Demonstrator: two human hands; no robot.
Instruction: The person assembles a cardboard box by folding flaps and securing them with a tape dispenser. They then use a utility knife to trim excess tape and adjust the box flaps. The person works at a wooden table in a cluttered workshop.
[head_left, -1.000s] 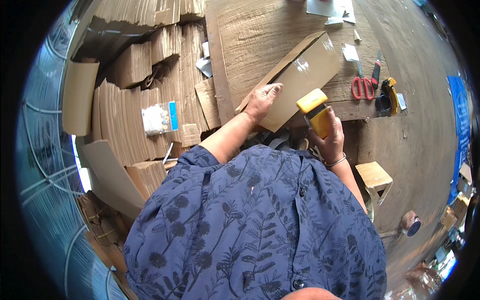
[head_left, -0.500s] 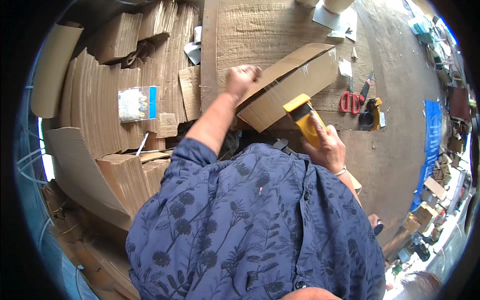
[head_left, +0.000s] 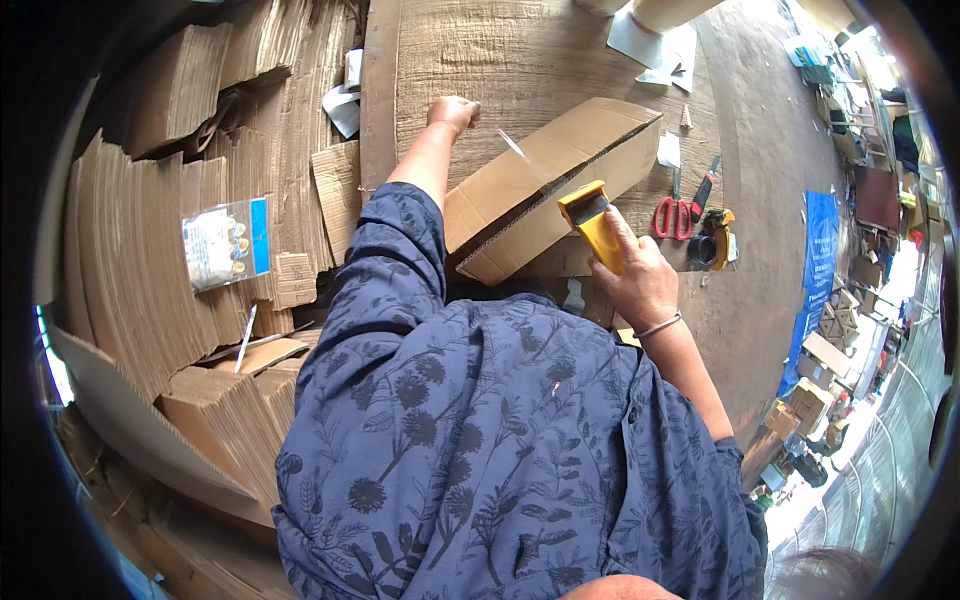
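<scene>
A long, narrow cardboard box (head_left: pixel 545 150) lies slantwise on the wooden table, a dark seam running along its near side. My right hand (head_left: pixel 645 285) grips a yellow tape dispenser (head_left: pixel 604 240) close to the box's near side, index finger stretched along it. Beyond the box's left end, my left hand (head_left: pixel 455 114) is closed and raised away from the cardboard. Whatever its fingers pinch, if anything, cannot be made out. A shiny strip of clear tape (head_left: pixel 514 146) shows at the box's far edge, between that hand and the box.
Right of the box lie red-handled scissors (head_left: pixel 672 216), a red-and-black cutter knife (head_left: pixel 704 190) and a second yellow dispenser (head_left: pixel 716 245) with a dark roll. Stacked cardboard sheets (head_left: pixel 140 270) fill the left side, a clear packet (head_left: pixel 226 245) on them. Paper sheets (head_left: pixel 655 50) lie at the back.
My left hand has moved farther out and left of the box. The box has rolled so its seam now faces nearer me. My right hand still grips the dispenser beside it.
</scene>
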